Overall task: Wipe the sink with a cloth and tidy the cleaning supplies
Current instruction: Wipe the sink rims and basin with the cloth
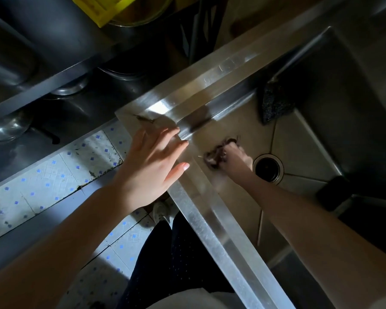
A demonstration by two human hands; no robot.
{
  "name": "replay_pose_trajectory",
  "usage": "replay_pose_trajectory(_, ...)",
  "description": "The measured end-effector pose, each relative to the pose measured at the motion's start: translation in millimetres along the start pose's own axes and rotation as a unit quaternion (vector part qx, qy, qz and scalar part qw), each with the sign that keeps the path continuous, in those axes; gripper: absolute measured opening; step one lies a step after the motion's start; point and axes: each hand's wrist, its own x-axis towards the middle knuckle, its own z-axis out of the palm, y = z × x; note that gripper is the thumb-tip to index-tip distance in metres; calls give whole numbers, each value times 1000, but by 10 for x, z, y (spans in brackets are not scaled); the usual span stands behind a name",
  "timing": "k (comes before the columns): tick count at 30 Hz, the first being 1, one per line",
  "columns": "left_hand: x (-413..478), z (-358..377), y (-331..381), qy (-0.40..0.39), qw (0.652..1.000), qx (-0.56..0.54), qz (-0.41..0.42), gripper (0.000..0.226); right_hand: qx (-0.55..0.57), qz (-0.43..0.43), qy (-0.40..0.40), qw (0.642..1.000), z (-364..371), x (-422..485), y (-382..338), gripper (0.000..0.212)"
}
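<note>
A stainless steel sink [210, 221] fills the right half of the head view, its near corner pointing toward me. My right hand [233, 160] is down inside the basin and grips a small dark crumpled cloth [216, 153] against the sink wall near that corner. My left hand [153, 162] lies over the sink's corner rim with fingers straight and spread, holding nothing. A round drain [268, 167] sits just right of my right hand. A dark scouring sponge [275, 103] leans against the far inner wall.
A dark scrap of debris [144, 118] lies on the rim corner. Left of the sink, a dark shelf unit holds steel bowls [7, 126] and pot lids. A yellow item [105, 10] sits at the top. White tiled floor [54, 175] with blue dots shows below.
</note>
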Motion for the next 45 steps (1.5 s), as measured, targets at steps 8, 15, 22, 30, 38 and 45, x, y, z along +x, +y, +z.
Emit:
replay_pose_trajectory(8, -6, 65, 170, 15, 1000, -6, 24, 43, 0, -36, -59, 998, 134, -706, 737, 26)
replay_pose_trajectory(15, 17, 154, 351, 6, 999, -14, 44, 43, 54, -69, -35, 996, 159, -475, 361, 30)
replay_pose_trajectory(22, -49, 254, 532, 25, 998, -29, 58, 39, -19, -172, -69, 982, 178, 52, -227, 47)
replay_pose_trajectory(30, -228, 355, 892, 23, 993, -51, 104, 37, -72, -211, -98, 970, 177, -419, 350, 44)
replay_pose_trajectory(38, -404, 464, 1006, 16, 994, -43, 103, 40, -166, -229, -177, 943, 400, -1405, 1585, 41)
replay_pose_trajectory(45, -430, 538, 1116, 28, 995, -36, 93, 38, -81, -200, -148, 965, 531, -1382, 1273, 34)
